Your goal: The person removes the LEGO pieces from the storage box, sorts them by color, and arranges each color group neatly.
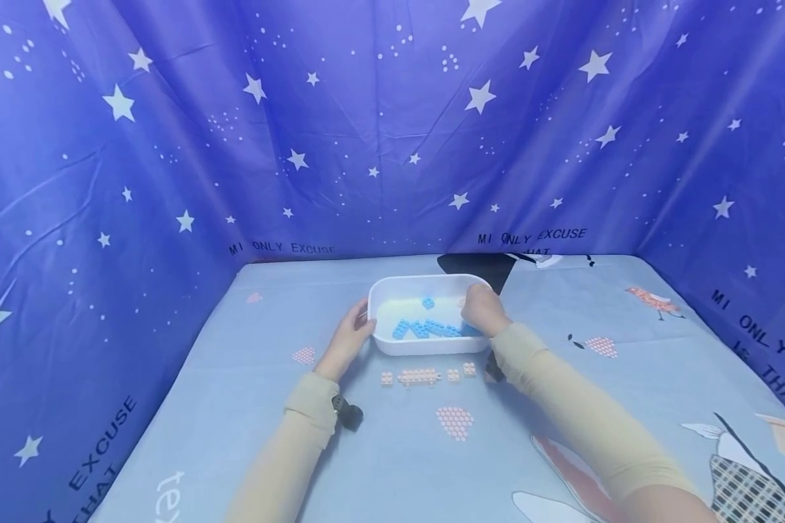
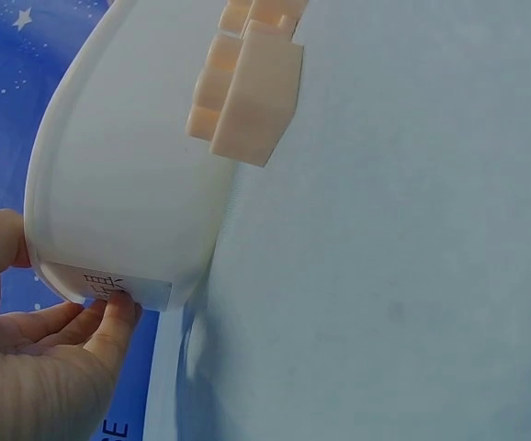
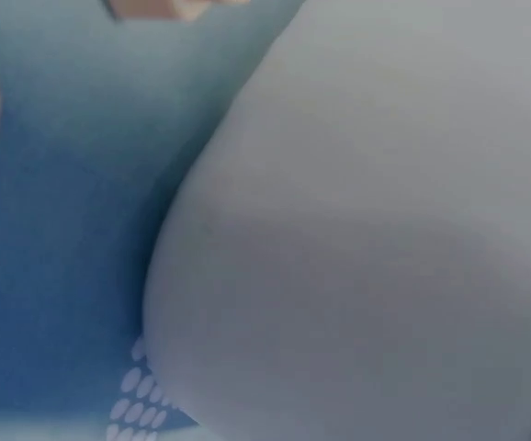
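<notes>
A white plastic bin (image 1: 401, 347) stands on the table with several blue building bricks (image 1: 426, 329) inside. One more blue brick (image 1: 428, 303) lies apart near its back wall. My left hand (image 1: 349, 338) holds the bin's left end; in the left wrist view the fingers (image 2: 109, 335) touch the labelled outer wall. My right hand (image 1: 486, 311) reaches into the bin's right end with bent fingers, and whatever is between the fingertips is hidden. In front of the bin lie a joined strip of peach bricks (image 1: 420, 376) and small peach bricks (image 1: 386, 378) on either side.
A pale blue patterned cloth (image 1: 392, 450) covers the table. Purple-blue curtains (image 1: 340, 181) with white stars hang at the back and both sides. A dark wrist device (image 1: 348, 414) sits on the left wrist. The bin's wall (image 3: 357, 239) fills much of the right wrist view.
</notes>
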The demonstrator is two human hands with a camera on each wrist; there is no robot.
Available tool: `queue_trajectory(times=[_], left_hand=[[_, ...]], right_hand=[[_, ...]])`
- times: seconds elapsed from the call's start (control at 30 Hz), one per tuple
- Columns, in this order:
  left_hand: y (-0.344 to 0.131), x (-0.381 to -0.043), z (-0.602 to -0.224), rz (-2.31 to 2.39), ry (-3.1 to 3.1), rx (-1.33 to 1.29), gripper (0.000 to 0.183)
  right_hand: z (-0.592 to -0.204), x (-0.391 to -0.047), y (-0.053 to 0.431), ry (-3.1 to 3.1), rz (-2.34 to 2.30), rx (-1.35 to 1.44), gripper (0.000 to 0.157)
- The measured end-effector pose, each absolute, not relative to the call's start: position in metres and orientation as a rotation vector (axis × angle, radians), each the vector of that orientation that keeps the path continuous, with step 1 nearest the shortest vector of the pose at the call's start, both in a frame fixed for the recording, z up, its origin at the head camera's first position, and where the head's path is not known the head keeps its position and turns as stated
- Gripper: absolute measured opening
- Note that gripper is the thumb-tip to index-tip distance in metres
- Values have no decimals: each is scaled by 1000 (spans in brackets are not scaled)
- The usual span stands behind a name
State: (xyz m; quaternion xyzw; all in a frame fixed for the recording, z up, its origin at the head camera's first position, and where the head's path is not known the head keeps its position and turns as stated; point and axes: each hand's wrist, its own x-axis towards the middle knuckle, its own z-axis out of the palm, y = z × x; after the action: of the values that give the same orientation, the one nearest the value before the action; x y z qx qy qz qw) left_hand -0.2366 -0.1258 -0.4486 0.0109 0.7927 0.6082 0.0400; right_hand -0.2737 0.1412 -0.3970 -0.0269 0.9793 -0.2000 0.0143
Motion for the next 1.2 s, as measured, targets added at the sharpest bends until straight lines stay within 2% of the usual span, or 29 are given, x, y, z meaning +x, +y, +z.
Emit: queue_trajectory(times=[0.13, 0.33, 0.57, 0.93, 1.2], left_hand=[[-126, -237, -448, 1865, 2425, 47, 59], [-126, -235, -448, 1859, 2424, 44, 59], [-126, -236, -449, 1847, 2437, 41, 58], [-126, -236, -450, 1844, 2440, 38, 57], [-126, -237, -450, 1849, 2436, 48, 58]], right_hand=[[-404, -276, 141, 3077, -596, -135, 12], [-412, -279, 141, 3092, -651, -140, 18], [-414, -286, 141, 3110, -682, -159, 17], [-417, -288, 140, 2970, -802, -122, 46], [-419, -290, 142, 2898, -936, -114, 47]])
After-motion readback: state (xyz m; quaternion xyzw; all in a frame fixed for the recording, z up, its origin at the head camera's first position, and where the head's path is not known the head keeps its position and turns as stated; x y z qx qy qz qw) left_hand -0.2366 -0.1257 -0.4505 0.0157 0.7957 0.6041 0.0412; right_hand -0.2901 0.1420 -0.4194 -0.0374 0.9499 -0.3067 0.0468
